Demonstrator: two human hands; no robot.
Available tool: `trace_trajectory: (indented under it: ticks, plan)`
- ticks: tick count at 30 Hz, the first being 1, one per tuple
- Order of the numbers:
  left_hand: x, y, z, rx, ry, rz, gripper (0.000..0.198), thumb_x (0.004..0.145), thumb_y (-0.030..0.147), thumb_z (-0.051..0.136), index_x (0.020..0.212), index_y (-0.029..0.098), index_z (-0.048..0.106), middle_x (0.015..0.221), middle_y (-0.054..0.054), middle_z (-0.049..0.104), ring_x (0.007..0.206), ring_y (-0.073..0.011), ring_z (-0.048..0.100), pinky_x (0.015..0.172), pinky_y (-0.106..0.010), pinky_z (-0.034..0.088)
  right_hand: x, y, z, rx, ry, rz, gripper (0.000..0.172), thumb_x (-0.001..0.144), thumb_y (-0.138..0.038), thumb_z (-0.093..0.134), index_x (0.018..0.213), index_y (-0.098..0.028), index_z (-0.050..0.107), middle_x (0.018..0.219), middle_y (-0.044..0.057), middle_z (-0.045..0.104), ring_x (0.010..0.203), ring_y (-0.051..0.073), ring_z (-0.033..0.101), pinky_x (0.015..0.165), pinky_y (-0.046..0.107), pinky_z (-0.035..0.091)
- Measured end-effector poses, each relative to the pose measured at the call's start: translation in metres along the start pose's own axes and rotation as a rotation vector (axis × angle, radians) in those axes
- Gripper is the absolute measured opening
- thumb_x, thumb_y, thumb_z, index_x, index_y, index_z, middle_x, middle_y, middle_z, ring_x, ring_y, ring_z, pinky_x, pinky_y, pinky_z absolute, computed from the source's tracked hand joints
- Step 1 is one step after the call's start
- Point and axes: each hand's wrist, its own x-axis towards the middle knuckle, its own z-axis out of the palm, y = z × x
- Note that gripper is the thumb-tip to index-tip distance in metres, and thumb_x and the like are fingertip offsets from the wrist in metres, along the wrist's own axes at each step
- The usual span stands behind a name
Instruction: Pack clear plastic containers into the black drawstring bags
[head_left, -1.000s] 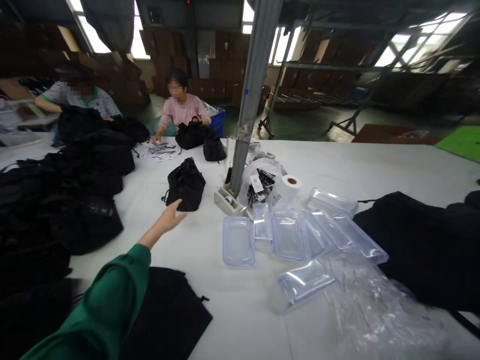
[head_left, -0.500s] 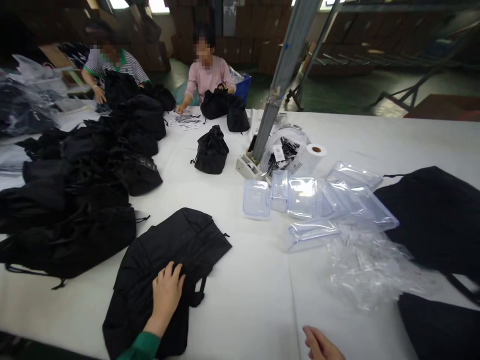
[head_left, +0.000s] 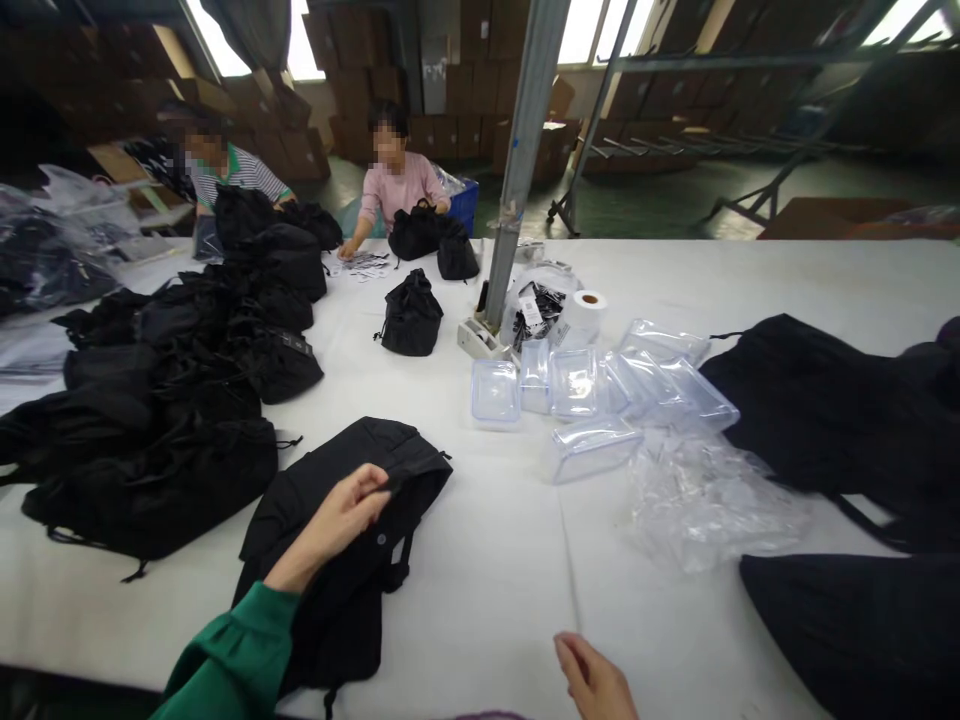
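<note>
With our left hand point(head_left: 341, 517) we pinch a fold of the black bag point(head_left: 345, 595), which lies at the near left of the counter point(head_left: 487, 570). Our right hand point(head_left: 598, 682), loosely open, is right of it, at the near side.

A grey metal post point(head_left: 519, 150) rises by the white table point(head_left: 787, 285), a bag of tags point(head_left: 545, 305) and a white roll point(head_left: 582, 317) just right of its foot. Beyond are two people — one in a pink top point(head_left: 405, 187) near a blue bin point(head_left: 466, 208), one in a striped shirt point(head_left: 253, 178) — with stacked cardboard boxes point(head_left: 352, 85) behind
</note>
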Motion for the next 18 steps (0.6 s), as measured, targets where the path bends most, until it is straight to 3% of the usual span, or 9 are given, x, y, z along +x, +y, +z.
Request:
trace_trajectory:
  ticks: [2, 3, 4, 5, 6, 8, 10, 14, 18]
  plan:
    - [-0.023, 0.019, 0.015, 0.102, -0.405, 0.087, 0.035, 0.086, 0.042, 0.058, 0.114, 0.021, 0.060, 0.099, -0.008, 0.067, 0.093, -0.0226, 0.064, 0.085, -0.034, 0.052, 0.002, -0.012, 0.015, -0.022, -0.050, -0.100, 0.058, 0.082, -0.066, 0.042, 0.090, -0.017, 0.072, 0.078, 0.010, 0.072, 0.071, 0.025, 0.067, 0.064, 0.031, 0.055]
    - [-0.033, 0.020, 0.024, 0.211, -0.553, 0.109, 0.038, 0.084, 0.041, 0.061, 0.118, 0.023, 0.062, 0.114, -0.010, 0.065, 0.110, -0.0265, 0.060, 0.099, -0.040, 0.046, 0.002, -0.017, 0.019, -0.038, -0.070, -0.144, 0.057, 0.084, -0.065, 0.040, 0.090, -0.017, 0.071, 0.079, 0.010, 0.072, 0.072, 0.025, 0.067, 0.067, 0.032, 0.055]
    - [-0.041, 0.014, 0.035, 0.348, -0.610, 0.106, 0.042, 0.083, 0.039, 0.063, 0.123, 0.026, 0.062, 0.128, -0.011, 0.060, 0.124, -0.0297, 0.052, 0.109, -0.046, 0.037, 0.003, -0.020, 0.022, -0.057, -0.085, -0.182, 0.056, 0.086, -0.063, 0.039, 0.090, -0.017, 0.071, 0.079, 0.010, 0.072, 0.073, 0.025, 0.067, 0.071, 0.033, 0.055]
    - [-0.047, 0.002, 0.045, 0.498, -0.573, 0.074, 0.049, 0.082, 0.036, 0.064, 0.130, 0.028, 0.058, 0.140, -0.011, 0.051, 0.134, -0.0323, 0.041, 0.113, -0.051, 0.029, 0.003, -0.022, 0.023, -0.076, -0.097, -0.210, 0.055, 0.088, -0.061, 0.038, 0.090, -0.017, 0.071, 0.080, 0.010, 0.072, 0.074, 0.025, 0.067, 0.075, 0.034, 0.055]
    - [-0.051, -0.014, 0.054, 0.649, -0.454, 0.017, 0.059, 0.081, 0.034, 0.065, 0.138, 0.028, 0.050, 0.149, -0.012, 0.041, 0.140, -0.0347, 0.031, 0.115, -0.055, 0.023, 0.003, -0.022, 0.023, -0.095, -0.102, -0.227, 0.055, 0.089, -0.060, 0.037, 0.090, -0.017, 0.070, 0.081, 0.010, 0.072, 0.074, 0.025, 0.067, 0.077, 0.035, 0.054]
    - [-0.052, -0.054, 0.069, 0.917, -0.110, -0.106, 0.079, 0.079, 0.028, 0.068, 0.149, 0.025, 0.033, 0.158, -0.015, 0.022, 0.144, -0.0399, 0.017, 0.113, -0.061, 0.019, 0.003, -0.015, 0.018, -0.123, -0.096, -0.230, 0.054, 0.089, -0.059, 0.036, 0.090, -0.017, 0.070, 0.083, 0.011, 0.072, 0.076, 0.026, 0.067, 0.079, 0.036, 0.053]
    - [-0.048, -0.097, 0.076, 1.117, 0.140, -0.163, 0.088, 0.077, 0.023, 0.070, 0.152, 0.024, 0.024, 0.159, -0.019, 0.016, 0.144, -0.0444, 0.013, 0.110, -0.063, 0.022, 0.001, -0.004, 0.011, -0.136, -0.073, -0.209, 0.055, 0.088, -0.060, 0.037, 0.089, -0.017, 0.070, 0.085, 0.012, 0.073, 0.079, 0.027, 0.068, 0.079, 0.036, 0.053]
    - [-0.035, -0.155, 0.067, 1.286, 0.243, -0.091, 0.064, 0.086, 0.018, 0.061, 0.146, 0.023, 0.039, 0.151, -0.021, 0.033, 0.136, -0.0426, 0.031, 0.103, -0.059, 0.032, -0.007, 0.015, 0.003, -0.156, -0.028, -0.161, 0.055, 0.086, -0.062, 0.037, 0.087, -0.017, 0.070, 0.085, 0.012, 0.073, 0.080, 0.027, 0.068, 0.079, 0.035, 0.053]
    - [-0.025, -0.167, 0.050, 1.287, 0.226, -0.019, 0.039, 0.092, 0.010, 0.042, 0.126, 0.019, 0.060, 0.135, -0.017, 0.053, 0.119, -0.0332, 0.049, 0.097, -0.050, 0.038, -0.015, 0.015, 0.007, -0.154, -0.027, -0.142, 0.055, 0.086, -0.061, 0.038, 0.088, -0.016, 0.070, 0.085, 0.012, 0.073, 0.078, 0.027, 0.068, 0.079, 0.034, 0.053]
